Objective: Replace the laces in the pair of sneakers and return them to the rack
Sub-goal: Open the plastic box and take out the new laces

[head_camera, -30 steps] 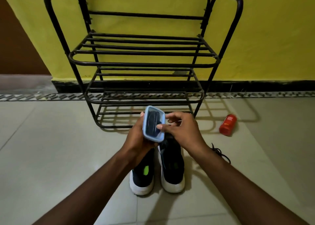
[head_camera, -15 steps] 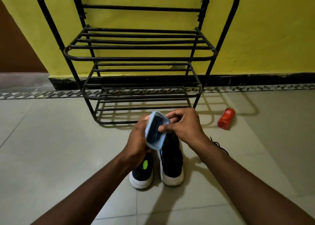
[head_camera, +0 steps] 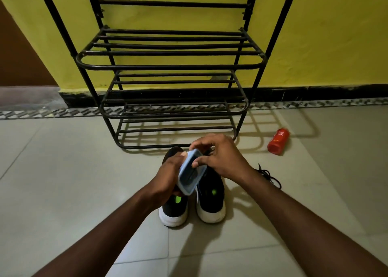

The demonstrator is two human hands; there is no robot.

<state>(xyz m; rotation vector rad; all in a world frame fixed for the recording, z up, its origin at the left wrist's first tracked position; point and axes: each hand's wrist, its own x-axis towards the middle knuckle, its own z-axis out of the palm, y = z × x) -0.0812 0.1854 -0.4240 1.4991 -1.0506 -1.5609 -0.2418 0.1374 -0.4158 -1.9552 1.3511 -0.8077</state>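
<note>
Two black sneakers (head_camera: 211, 203) at 6 o'clock from the rack (head_camera: 172, 66). Just above, small blue-lidded box (head_camera: 190, 177) gripped in curled left hand (head_camera: 168, 178), lid edge pinched by right hand (head_camera: 222, 159). Probably light, rigid, slick: best pried at a corner. Limp lace (head_camera: 268, 175) at 3 o'clock.

Dim indoor shot, yellow-green cast off the wall (head_camera: 325, 35). Light seems to come from upper left: the rack (head_camera: 168, 66) throws a barred shadow rightward across the floor (head_camera: 63, 192), reaching past the red bottle (head_camera: 278, 143). Arm shadows darken the tiles right of the sneakers (head_camera: 211, 201). Faint sheen on left tiles, no hard glare. Forearms underexposed, little detail. Wide-angle warp: rack uprights bow outward, skirting line curves. Centre fairly sharp, but the container (head_camera: 190, 176) is murky inside and the bottle label is unreadable. Corners soft; slight smear on left hand (head_camera: 168, 176) and right hand (head_camera: 222, 161).
</note>
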